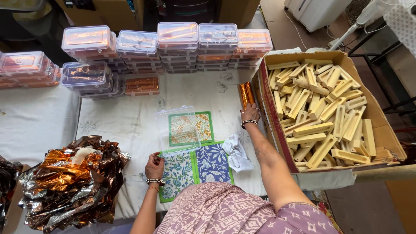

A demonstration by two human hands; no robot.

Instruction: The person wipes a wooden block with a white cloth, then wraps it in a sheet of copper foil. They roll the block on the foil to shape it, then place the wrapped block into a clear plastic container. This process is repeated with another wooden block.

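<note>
The person wears a mauve and pink patterned garment with short sleeves, a band of dark and pale beaded bangles at each wrist, and a ring on the right hand (250, 113).

1 head-worn camera is looking steeply down from above the person's own shoulders, facing forward across a white-covered table (130, 125). It is sitting close enough that both forearms are filling the lower frame, the left hand (154, 166) and the right hand (250, 113) reaching away from the lens. Beyond the hands, the view is taking in stacked clear boxes (177, 43); right of them, a cardboard carton (377, 117).
</note>
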